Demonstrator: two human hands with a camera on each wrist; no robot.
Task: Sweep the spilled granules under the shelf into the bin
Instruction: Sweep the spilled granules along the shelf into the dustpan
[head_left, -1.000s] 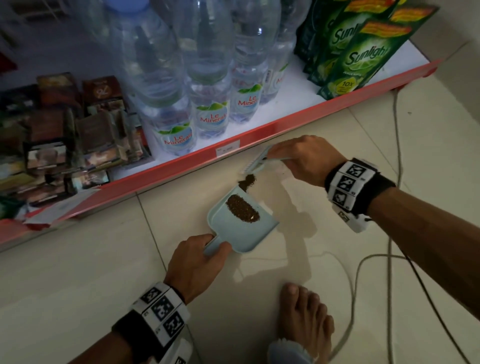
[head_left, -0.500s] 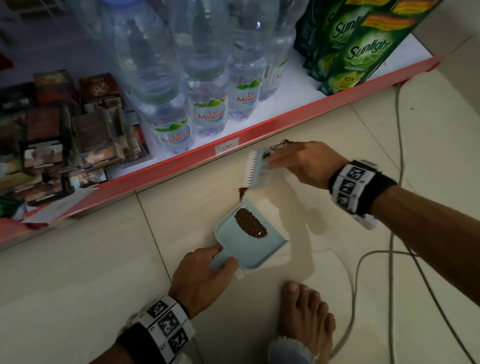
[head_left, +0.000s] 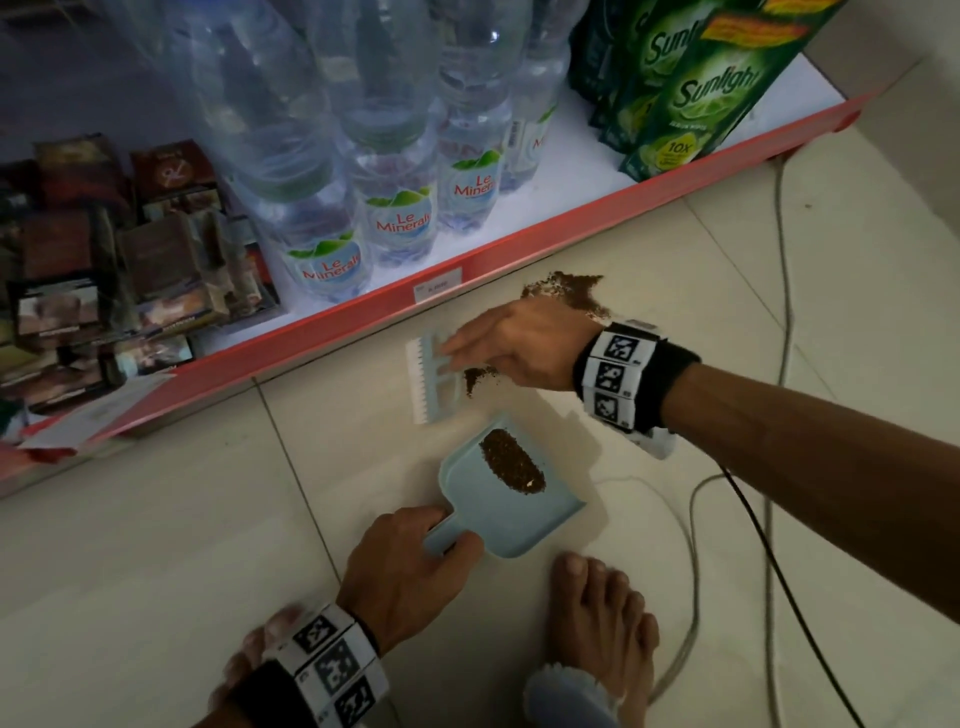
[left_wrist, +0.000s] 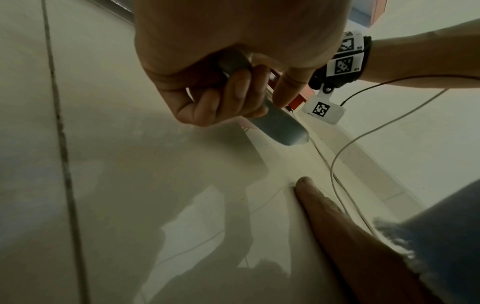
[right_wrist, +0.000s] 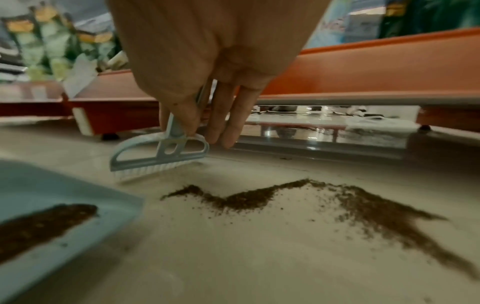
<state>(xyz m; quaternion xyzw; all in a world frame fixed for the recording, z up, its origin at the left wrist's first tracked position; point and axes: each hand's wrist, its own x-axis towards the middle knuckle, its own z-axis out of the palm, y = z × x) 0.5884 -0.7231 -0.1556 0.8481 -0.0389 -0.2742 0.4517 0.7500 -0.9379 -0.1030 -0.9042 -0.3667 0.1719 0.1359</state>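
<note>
A light blue dustpan (head_left: 524, 512) lies on the tiled floor with a strip of brown granules (head_left: 511, 461) in it. My left hand (head_left: 410, 571) grips its handle (left_wrist: 275, 121). My right hand (head_left: 519, 345) holds a small light blue brush (head_left: 431, 382) by its handle, bristles down on the floor just beyond the pan (right_wrist: 158, 156). Loose brown granules (right_wrist: 350, 205) trail across the floor to the right of the brush, and a patch of them (head_left: 566, 288) lies close to the red shelf edge (head_left: 571, 228).
The low shelf holds water bottles (head_left: 400, 208), green detergent pouches (head_left: 696, 98) and small boxes (head_left: 104, 291). There is a gap under the shelf (right_wrist: 324, 121). Cables (head_left: 685, 519) run over the floor at right. My bare feet (head_left: 602, 618) stand near the dustpan.
My right hand swung the brush away from the dustpan's mouth toward the shelf, then set it down again beyond the pan. More granules near the shelf edge have come into view.
</note>
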